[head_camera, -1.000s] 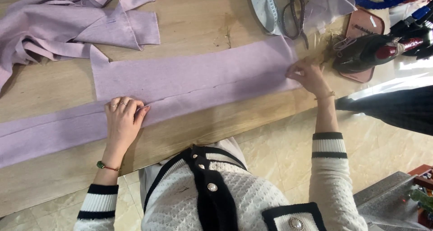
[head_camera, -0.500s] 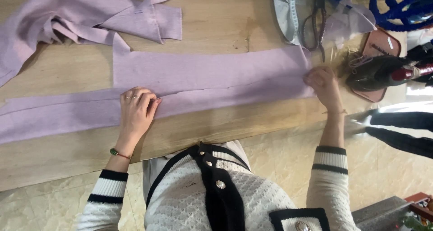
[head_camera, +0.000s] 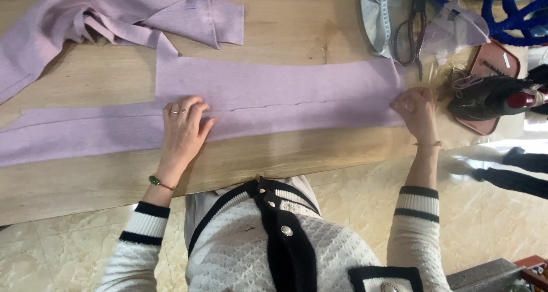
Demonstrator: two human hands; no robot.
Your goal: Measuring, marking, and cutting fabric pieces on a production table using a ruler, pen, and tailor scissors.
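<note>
With the left hand (head_camera: 184, 122) pressing flat and open, the right hand (head_camera: 415, 110) pinching the lilac fabric strip (head_camera: 285, 101) end should pull evenly taut.

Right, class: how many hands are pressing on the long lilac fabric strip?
2. The left hand lies flat mid-strip on the long lilac fabric strip; the right hand grips its right end, beside the dark iron.
</note>
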